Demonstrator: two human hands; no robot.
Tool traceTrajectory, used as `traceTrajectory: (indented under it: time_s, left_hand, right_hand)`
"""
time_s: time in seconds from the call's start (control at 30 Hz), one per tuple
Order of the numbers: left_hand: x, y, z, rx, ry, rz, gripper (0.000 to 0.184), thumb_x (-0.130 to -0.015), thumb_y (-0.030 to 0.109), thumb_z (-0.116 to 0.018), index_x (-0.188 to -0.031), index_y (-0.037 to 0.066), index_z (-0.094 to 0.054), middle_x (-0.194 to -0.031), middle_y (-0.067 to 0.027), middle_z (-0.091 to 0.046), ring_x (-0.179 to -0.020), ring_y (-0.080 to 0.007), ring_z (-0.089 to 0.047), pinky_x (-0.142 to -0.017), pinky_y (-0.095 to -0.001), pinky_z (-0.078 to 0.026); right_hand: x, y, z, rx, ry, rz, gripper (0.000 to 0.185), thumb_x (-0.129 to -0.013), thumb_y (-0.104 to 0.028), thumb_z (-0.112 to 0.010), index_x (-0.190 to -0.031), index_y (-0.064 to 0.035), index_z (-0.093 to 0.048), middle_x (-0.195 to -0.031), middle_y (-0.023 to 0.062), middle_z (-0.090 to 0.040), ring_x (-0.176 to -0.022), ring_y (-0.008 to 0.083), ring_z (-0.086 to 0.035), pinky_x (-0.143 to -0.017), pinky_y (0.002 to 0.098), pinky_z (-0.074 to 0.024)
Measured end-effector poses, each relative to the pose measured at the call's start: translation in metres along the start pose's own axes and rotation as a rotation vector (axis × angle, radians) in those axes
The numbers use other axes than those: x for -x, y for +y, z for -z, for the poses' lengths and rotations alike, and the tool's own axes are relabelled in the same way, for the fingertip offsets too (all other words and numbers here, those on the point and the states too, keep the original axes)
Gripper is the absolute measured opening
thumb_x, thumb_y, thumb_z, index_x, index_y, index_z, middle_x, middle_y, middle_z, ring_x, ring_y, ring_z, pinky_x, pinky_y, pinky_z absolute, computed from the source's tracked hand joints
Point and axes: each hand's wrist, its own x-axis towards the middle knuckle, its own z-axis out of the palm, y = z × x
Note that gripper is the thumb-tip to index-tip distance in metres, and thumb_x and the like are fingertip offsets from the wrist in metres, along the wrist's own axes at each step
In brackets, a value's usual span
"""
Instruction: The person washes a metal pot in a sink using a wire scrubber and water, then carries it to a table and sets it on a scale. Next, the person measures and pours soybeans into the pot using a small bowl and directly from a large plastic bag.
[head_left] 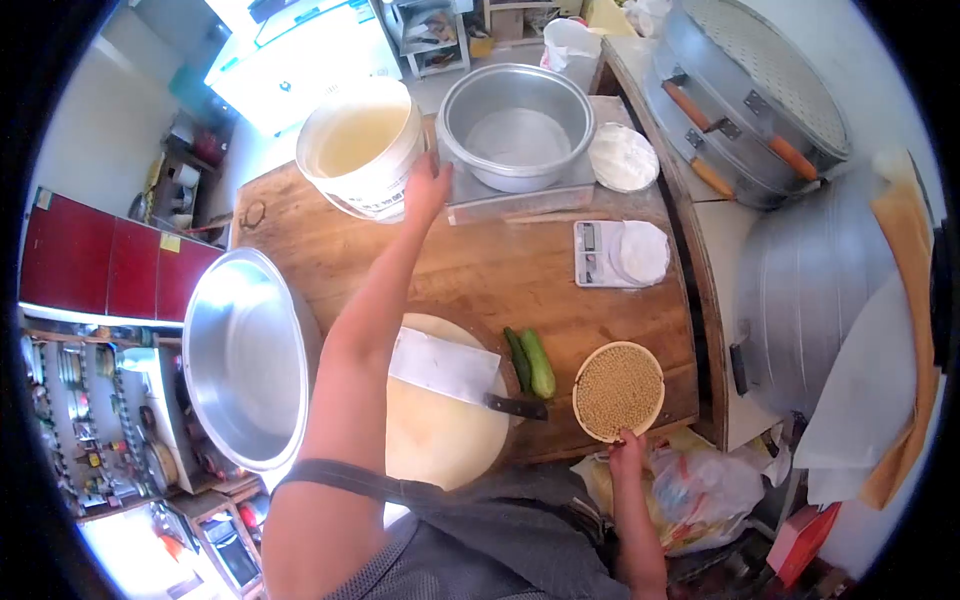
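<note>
My left hand reaches far across the wooden table and is closed on the rim of a white bucket holding yellowish liquid. At the table's front right, my right hand grips the near edge of a round bowl of beans. Under my left forearm lies a round cutting board, with a cleaver flat on it, its black handle towards the right. Two green cucumbers lie between the board and the bean bowl.
A large metal basin stands at left. Behind are a metal pot, a bowl of white powder and a scale bearing a white round item. Steamers stand at right; plastic bags lie below the front edge.
</note>
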Motion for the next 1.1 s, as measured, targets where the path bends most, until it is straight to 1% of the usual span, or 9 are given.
traceTrajectory:
  time_s: [0.27, 0.4, 0.5, 0.57, 0.7, 0.8, 0.87, 0.93, 1.1]
  left_hand:
    - [-0.028, -0.042, 0.015, -0.221, 0.178, 0.077, 0.061, -0.085, 0.028, -0.058, -0.136, 0.002, -0.04, -0.129, -0.0224, -0.053, -0.111, -0.038, -0.055, -0.098, -0.0442, -0.041]
    - [-0.032, -0.019, 0.019, -0.543, 0.566, -0.08, 0.057, -0.081, 0.022, -0.062, -0.131, 0.001, -0.045, -0.118, -0.0221, -0.057, -0.106, -0.0382, -0.054, -0.098, -0.0434, -0.04]
    - [-0.055, -0.038, 0.0, -0.198, 0.266, -0.197, 0.043, -0.082, 0.022, -0.061, -0.118, -0.001, -0.054, -0.106, -0.0202, -0.061, -0.101, -0.0346, -0.057, -0.09, -0.0431, -0.043]
    - [-0.091, -0.062, -0.027, 0.296, 0.195, 0.19, 0.04, -0.084, 0.027, -0.059, -0.107, -0.006, -0.058, -0.102, -0.0181, -0.062, -0.098, -0.0321, -0.057, -0.084, -0.0415, -0.045]
    - [-0.152, -0.122, -0.075, 0.613, 0.103, 0.438, 0.034, -0.088, 0.037, -0.058, -0.091, 0.004, -0.065, -0.081, -0.0044, -0.059, -0.068, -0.0164, -0.049, -0.057, -0.0311, -0.038]
    - [-0.171, -0.131, -0.085, 0.635, -0.079, 0.555, 0.052, -0.085, 0.043, -0.057, -0.108, -0.003, -0.063, -0.09, -0.0099, -0.063, -0.077, -0.0215, -0.055, -0.07, -0.0387, -0.044]
    - [-0.198, -0.166, -0.104, 0.779, -0.266, 0.49, 0.051, -0.088, 0.043, -0.057, -0.113, -0.001, -0.062, -0.101, -0.0116, -0.065, -0.086, -0.0219, -0.06, -0.075, -0.0375, -0.048]
    - [-0.175, -0.098, -0.083, 0.989, -0.188, 0.654, 0.044, -0.092, 0.038, -0.055, -0.113, -0.001, -0.062, -0.107, -0.0124, -0.065, -0.094, -0.0215, -0.062, -0.082, -0.0351, -0.051]
    - [-0.197, -0.153, -0.091, 1.013, -0.356, 0.481, 0.037, -0.094, 0.03, -0.054, -0.112, -0.001, -0.062, -0.107, -0.0116, -0.065, -0.095, -0.0198, -0.062, -0.083, -0.0312, -0.052]
  right_hand:
    - [0.006, -0.017, -0.017, 0.018, 0.032, -0.095, 0.034, -0.084, -0.004, -0.055, -0.116, -0.0145, -0.052, -0.094, 0.0018, -0.06, -0.067, 0.0173, -0.058, -0.044, 0.0297, -0.0447]
    - [0.007, -0.022, -0.022, 0.116, 0.061, -0.119, 0.029, -0.083, -0.009, -0.058, -0.111, -0.0143, -0.051, -0.095, 0.0022, -0.061, -0.076, 0.0229, -0.061, -0.048, 0.0342, -0.0473]
    - [0.005, -0.022, -0.021, 0.099, 0.035, -0.139, 0.031, -0.083, -0.01, -0.056, -0.114, -0.0134, -0.051, -0.096, 0.0046, -0.063, -0.074, 0.0239, -0.063, -0.048, 0.034, -0.05]
    - [0.006, -0.027, -0.023, 0.125, 0.024, -0.158, 0.032, -0.084, -0.01, -0.055, -0.116, -0.0121, -0.05, -0.097, 0.006, -0.063, -0.075, 0.0249, -0.064, -0.048, 0.0353, -0.0518]
    - [0.0, -0.028, -0.007, 0.148, -0.003, -0.257, 0.036, -0.085, -0.01, -0.054, -0.121, -0.0073, -0.05, -0.103, 0.0101, -0.064, -0.077, 0.0279, -0.066, -0.051, 0.0393, -0.0551]
    - [0.003, -0.033, -0.013, 0.17, -0.004, -0.274, 0.035, -0.086, -0.011, -0.054, -0.12, -0.0044, -0.051, -0.104, 0.0123, -0.065, -0.074, 0.0278, -0.066, -0.052, 0.0396, -0.0554]
    - [-0.003, -0.031, -0.018, 0.206, 0.048, -0.231, 0.035, -0.086, -0.011, -0.054, -0.121, -0.0044, -0.051, -0.103, 0.0129, -0.065, -0.074, 0.028, -0.066, -0.052, 0.04, -0.0557]
    - [0.001, -0.03, -0.015, 0.233, 0.115, -0.212, 0.035, -0.087, -0.012, -0.054, -0.121, -0.0044, -0.051, -0.102, 0.0135, -0.065, -0.073, 0.0281, -0.066, -0.053, 0.0403, -0.056]
    - [-0.002, -0.032, -0.01, 0.192, 0.106, -0.349, 0.034, -0.087, -0.011, -0.054, -0.12, -0.003, -0.05, -0.099, 0.0144, -0.065, -0.067, 0.0287, -0.066, -0.051, 0.0403, -0.056]
